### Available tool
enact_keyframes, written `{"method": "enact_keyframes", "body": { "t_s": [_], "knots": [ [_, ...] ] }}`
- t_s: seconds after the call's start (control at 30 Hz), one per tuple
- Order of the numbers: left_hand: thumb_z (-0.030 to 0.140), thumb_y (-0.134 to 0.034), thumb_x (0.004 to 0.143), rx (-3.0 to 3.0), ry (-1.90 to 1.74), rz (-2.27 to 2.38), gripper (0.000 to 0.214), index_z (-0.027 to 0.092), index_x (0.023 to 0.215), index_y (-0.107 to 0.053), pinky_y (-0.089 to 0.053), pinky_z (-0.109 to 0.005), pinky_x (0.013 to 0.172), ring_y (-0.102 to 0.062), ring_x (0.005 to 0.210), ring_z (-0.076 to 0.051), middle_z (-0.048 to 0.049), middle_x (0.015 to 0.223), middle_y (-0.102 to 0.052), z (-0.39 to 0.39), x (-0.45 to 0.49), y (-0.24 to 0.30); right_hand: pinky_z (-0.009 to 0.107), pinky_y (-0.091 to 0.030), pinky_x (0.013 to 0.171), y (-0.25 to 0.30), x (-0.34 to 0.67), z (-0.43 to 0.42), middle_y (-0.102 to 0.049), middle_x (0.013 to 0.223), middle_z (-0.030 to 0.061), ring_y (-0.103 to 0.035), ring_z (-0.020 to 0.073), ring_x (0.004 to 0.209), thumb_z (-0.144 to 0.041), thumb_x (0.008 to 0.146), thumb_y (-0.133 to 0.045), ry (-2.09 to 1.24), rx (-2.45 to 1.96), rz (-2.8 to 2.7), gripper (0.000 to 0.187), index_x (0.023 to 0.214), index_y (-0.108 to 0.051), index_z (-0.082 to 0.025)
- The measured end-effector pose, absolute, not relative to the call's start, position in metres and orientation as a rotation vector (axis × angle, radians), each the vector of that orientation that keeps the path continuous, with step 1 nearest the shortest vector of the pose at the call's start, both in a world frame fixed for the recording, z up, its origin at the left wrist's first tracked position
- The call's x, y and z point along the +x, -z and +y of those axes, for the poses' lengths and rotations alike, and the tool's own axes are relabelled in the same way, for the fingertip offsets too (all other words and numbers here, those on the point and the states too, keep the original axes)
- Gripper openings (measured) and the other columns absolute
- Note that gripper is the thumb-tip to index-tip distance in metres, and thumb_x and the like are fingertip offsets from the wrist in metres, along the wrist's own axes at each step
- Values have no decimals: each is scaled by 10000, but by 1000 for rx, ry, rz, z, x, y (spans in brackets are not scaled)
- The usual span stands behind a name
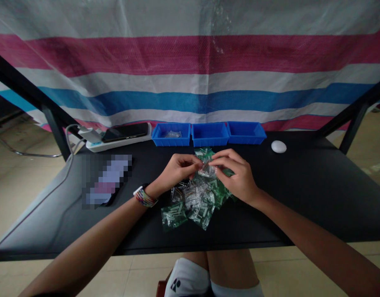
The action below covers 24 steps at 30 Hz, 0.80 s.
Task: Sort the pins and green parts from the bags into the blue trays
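A heap of small plastic bags [199, 196], some clear and some green, lies at the middle of the black table, with small thin pieces inside them. My left hand [184, 166] is closed in a pinch at the edge of a clear plastic bag [207, 170] above the back of the heap. Facing it, my right hand [238, 173] has its fingers apart, the fingertips at the same bag's right side; whether they touch it is hard to see. A woven multicoloured band [145, 196] circles my left wrist.
Three blue bins stand behind the heap; the left bin [171, 142] holds some clear bags. A power strip [120, 142] with a dark phone [125, 132] lies at back left, near a pixelated phone [108, 183]. A white mouse [278, 146] sits right. Striped sheeting [190, 82] hangs behind.
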<state>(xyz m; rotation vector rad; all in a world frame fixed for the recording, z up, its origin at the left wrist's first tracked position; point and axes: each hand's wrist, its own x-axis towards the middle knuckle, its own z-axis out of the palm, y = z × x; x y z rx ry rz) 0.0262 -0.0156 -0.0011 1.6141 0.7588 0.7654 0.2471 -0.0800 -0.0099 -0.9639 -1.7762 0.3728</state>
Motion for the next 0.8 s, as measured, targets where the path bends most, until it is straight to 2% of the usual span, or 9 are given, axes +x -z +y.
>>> {"method": "enact_keyframes", "body": {
  "t_s": [0.13,0.2,0.3,0.4,0.53,0.67,0.8],
  "knots": [
    [475,-778,895,1579,-813,751,337,147,833,-730,-372,-198,459,-531,469,-95,6,560,-630,-12,27,6,345,-692,721,12,247,-78,-673,1207,86,-747,173,843,-222,1011,-634,-784,-975,-1518,286,1293,-657,-267],
    [504,-775,906,1588,-850,751,360,152,840,-730,-400,-202,470,-557,482,-102,-1,578,-645,-12,26,6,351,-708,690,13,248,-76,-668,1180,69,-752,165,788,-308,991,-689,-1035,-956,-1371,352,1329,-598,-269],
    [510,-767,927,1639,-894,732,364,156,847,-743,-454,-216,518,-594,527,-111,-15,638,-675,-15,27,4,385,-721,677,11,250,-73,-671,1087,34,-763,173,749,-383,923,-788,-1339,-929,-1227,409,1267,-615,-247],
    [500,-747,951,1703,-911,730,362,156,839,-747,-470,-222,550,-613,565,-115,-23,687,-690,-17,27,4,364,-713,652,10,249,-71,-691,952,8,-745,157,690,-400,881,-841,-1509,-913,-1170,342,1114,-678,-211],
    [542,-725,959,1720,-881,772,428,158,771,-711,-465,-222,542,-611,569,-121,-26,694,-687,-17,26,6,313,-683,589,9,246,-72,-694,847,-9,-709,134,613,-429,842,-877,-1484,-929,-1153,308,915,-699,-188],
    [605,-616,1008,1713,-881,803,566,160,664,-686,-441,-231,534,-568,525,-122,-24,566,-620,-16,25,7,305,-667,571,9,248,-71,-702,841,-10,-704,132,590,-431,834,-879,-1390,-974,-1160,308,923,-706,-192],
    [629,-588,1011,1677,-881,779,600,156,661,-706,-445,-243,544,-569,516,-124,-34,566,-629,-16,26,6,297,-641,576,10,249,-71,-705,830,-5,-726,153,606,-409,891,-825,-1195,-1009,-1289,242,956,-716,-204]
  ]
}}
